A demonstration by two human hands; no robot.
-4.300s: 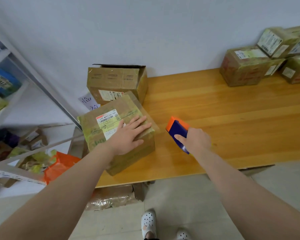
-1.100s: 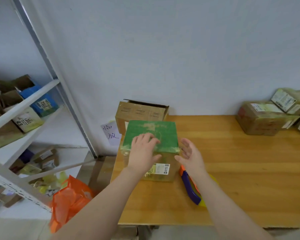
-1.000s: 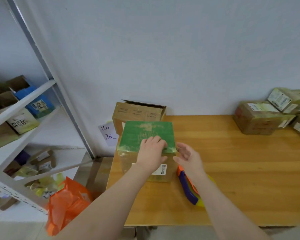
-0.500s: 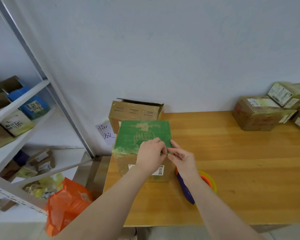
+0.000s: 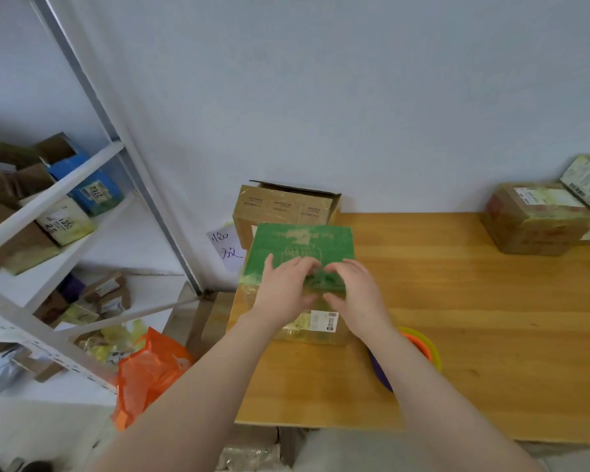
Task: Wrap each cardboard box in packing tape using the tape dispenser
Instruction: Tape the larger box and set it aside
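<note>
Grip: left hand (image 5: 283,294) and right hand (image 5: 356,294) both sit on the near top edge of the green-topped box (image 5: 304,240). Fingers are bent, tips almost meeting over a wrinkled patch of clear tape (image 5: 321,284), thumbs lower on the front face. Neither spread flat nor fisted. Whether they pinch a loose tape end or press it down I cannot tell; the fingertips hide the contact.

Box position: left end of the desk (image 5: 474,318), upright, green face up, white label (image 5: 322,321) on the front face. An open brown box (image 5: 286,206) stands just behind it, against the wall.

Tape dispenser (image 5: 418,339) lies on the desk just right of the box, mostly hidden by the right forearm. Neither hand is on it.

Step, my read: hand work on the tape at the top edge of this box, either seating a strip or freeing an end. Glossy film shows on the front face and along the edge. How much of the box is covered, can't judge.

Next move calls for:
- smooth the wrinkle flat across the edge
- left hand braces the box, which looks light and likely to slide under tape pull
- right hand drops back and right for the dispenser, then starts a new run

Taped boxes (image 5: 532,219) piled at the far right end look done.
</note>
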